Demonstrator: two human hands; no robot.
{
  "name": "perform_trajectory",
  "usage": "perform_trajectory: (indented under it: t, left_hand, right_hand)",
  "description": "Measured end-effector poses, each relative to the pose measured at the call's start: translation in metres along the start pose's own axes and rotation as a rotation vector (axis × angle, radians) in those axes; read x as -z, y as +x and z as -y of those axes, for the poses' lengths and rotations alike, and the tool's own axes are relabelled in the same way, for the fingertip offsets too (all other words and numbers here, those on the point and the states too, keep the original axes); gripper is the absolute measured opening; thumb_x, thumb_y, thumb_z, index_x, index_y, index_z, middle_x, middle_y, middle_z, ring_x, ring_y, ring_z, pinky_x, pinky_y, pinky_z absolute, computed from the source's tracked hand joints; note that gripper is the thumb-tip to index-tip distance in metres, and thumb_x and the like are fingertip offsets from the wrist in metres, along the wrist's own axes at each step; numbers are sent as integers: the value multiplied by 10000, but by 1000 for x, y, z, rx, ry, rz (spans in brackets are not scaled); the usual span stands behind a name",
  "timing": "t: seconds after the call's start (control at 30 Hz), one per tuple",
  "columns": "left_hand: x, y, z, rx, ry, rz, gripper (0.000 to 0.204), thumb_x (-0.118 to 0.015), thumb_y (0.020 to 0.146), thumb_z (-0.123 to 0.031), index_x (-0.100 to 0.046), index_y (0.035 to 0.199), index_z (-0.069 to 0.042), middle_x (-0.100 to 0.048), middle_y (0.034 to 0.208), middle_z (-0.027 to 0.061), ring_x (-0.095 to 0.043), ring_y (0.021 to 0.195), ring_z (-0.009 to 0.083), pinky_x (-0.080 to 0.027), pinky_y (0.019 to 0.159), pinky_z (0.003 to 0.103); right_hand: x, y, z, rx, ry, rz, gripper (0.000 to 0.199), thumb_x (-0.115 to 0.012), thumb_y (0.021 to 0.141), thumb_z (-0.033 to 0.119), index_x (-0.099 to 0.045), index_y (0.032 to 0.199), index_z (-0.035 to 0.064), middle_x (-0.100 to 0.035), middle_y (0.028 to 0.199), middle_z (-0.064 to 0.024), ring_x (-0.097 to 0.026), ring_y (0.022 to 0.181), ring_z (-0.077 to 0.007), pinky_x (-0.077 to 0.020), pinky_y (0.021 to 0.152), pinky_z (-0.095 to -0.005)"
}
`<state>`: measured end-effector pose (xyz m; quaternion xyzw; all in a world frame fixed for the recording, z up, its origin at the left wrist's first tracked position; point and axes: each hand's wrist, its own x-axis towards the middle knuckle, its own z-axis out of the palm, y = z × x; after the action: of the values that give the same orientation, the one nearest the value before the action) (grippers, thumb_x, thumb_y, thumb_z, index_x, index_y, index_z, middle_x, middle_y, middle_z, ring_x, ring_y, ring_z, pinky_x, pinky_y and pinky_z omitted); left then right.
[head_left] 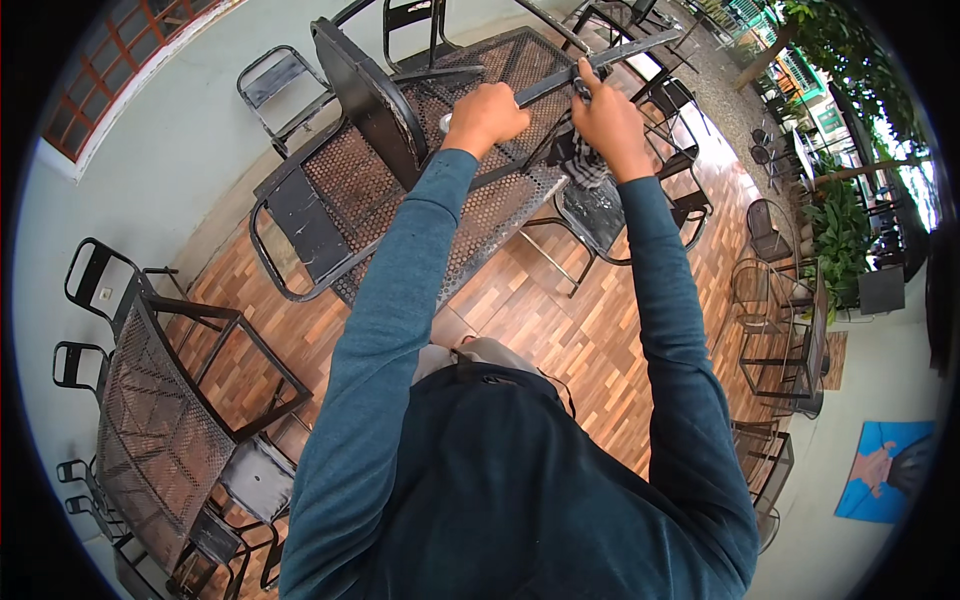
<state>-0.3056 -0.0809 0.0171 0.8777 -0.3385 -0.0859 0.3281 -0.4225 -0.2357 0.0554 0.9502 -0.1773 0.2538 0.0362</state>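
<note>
A dark metal chair [365,95] lies tipped over on a table with a perforated metal top [480,235]. My left hand [487,117] is closed around a flat black bar [640,48] that appears to belong to the chair's frame. A small whitish thing [445,123] shows beside that hand; its kind I cannot make out. Farther right along the same bar is my right hand [610,122], closed, with a black-and-white checkered cloth [583,165] hanging below it. Its thumb side rests against the bar. The fingers' undersides are hidden.
Close to the table's right side stands a black chair with a worn seat [592,212]. Another mesh table [150,420] with chairs is at lower left. A folding chair [275,85] leans at the wall. Wire chairs [768,230] and plants [840,230] are at right.
</note>
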Motion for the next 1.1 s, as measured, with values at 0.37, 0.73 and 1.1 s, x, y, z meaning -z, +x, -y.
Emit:
perform_trajectory:
  t: [0.37, 0.73, 1.1]
  left_hand:
    - [-4, 0, -1, -15, 21, -18, 386, -677, 849, -380, -778, 1002, -41, -748, 964, 234, -722, 940, 424, -567, 880, 496]
    - [-13, 3, -4, -18, 73, -60, 426, -689, 819, -387, -757, 946, 13, -739, 939, 258, -719, 902, 429, -564, 814, 493]
    - [-9, 3, -9, 3, 50, -25, 451, -697, 787, -370, -738, 951, 48, -730, 936, 273, -720, 893, 422, -562, 816, 474]
  right_hand:
    - [5, 4, -13, 44, 1, 12, 551, -656, 910, 297, -577, 1455, 306, -689, 797, -244, -682, 785, -454, -550, 719, -540]
    - [-5, -4, -13, 82, 44, -61, 528, -653, 912, 324, -597, 1434, 270, -721, 850, -199, -699, 788, -429, -572, 716, -535]
    - [-18, -3, -24, 169, 69, -107, 570, -685, 898, 283, -571, 1455, 254, -716, 844, -154, -703, 788, -385, -575, 680, -515]
